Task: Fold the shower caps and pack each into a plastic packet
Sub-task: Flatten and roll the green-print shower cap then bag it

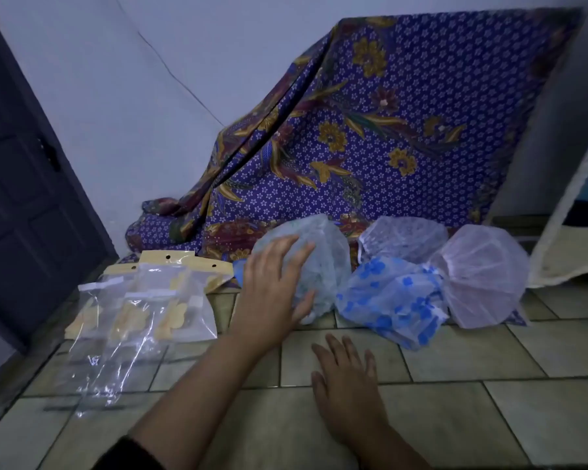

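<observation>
Several puffed shower caps sit in a cluster on the tiled floor. My left hand lies with spread fingers against the pale green cap, thumb at its lower edge. To its right lie a blue-flowered cap, a pinkish-white cap and a whitish dotted cap behind them. My right hand rests flat on the floor, fingers straight, holding nothing. A pile of clear plastic packets with yellow header cards lies to the left.
A purple floral batik cloth drapes over something leaning on the wall behind the caps. A dark door stands at the left. A pale mattress edge leans at the right. Bare floor tiles spread in front.
</observation>
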